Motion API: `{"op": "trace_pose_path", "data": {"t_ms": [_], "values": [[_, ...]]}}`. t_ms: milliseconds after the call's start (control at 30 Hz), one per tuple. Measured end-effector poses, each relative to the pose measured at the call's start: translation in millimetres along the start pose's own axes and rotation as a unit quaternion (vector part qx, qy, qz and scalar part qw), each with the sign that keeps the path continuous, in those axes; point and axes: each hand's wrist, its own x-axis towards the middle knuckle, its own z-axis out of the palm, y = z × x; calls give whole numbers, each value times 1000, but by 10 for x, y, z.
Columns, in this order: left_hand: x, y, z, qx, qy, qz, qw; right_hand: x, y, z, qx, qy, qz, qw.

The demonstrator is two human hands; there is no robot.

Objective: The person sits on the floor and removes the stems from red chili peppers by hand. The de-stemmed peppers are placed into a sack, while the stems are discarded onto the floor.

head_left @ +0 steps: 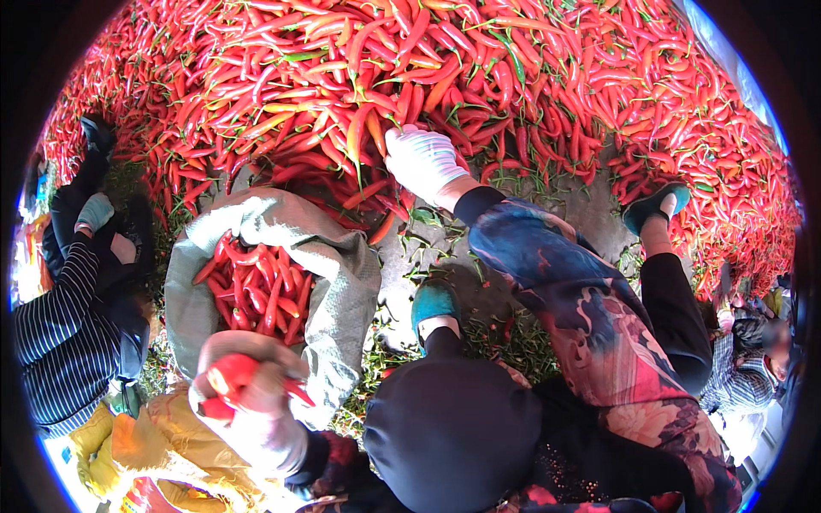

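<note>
My right hand point(424, 163), in a white striped glove, reaches to the near edge of a big heap of red chili peppers point(385, 77); its fingertips touch peppers there, but whether they grip one is hidden. My left hand point(253, 397), gloved and blurred by motion, is at the near rim of an upright woven sack point(340, 269) with its top rolled down. Red peppers show in and around the left hand's fingers. More red chili peppers point(263, 288), with no stems plainly showing, lie inside the sack.
Green stems point(513, 340) and leaves litter the ground around my shoes. At left sits a person in a striped top point(64, 333) with a gloved hand; another person point(744, 372) is at far right. Yellow and orange sacks point(186, 436) lie at lower left.
</note>
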Motion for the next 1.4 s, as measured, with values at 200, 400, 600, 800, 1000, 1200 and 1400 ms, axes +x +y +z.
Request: {"op": "trace_pose_path", "data": {"t_ms": [200,400,600,800,1000,1200,1400], "values": [[34,-260,-116,256,191,66,945,-351,322,-2,294,4,16,956],[-86,-896,534,183,-211,12,960,-1096,278,-191,650,-174,142,726],[166,-1771,847,-65,-346,-261,899,-1382,210,-121,302,88,-176,933],[119,-1960,774,-2,-287,-268,920,-1033,180,198,37,138,-47,989],[81,-2202,731,424,-281,188,840,-358,67,282,18,89,41,995],[101,-2244,661,-45,-236,-265,934,-262,54,304,130,54,78,987],[200,-2199,685,-114,-131,-276,945,-648,181,187,596,-18,92,797]]}}
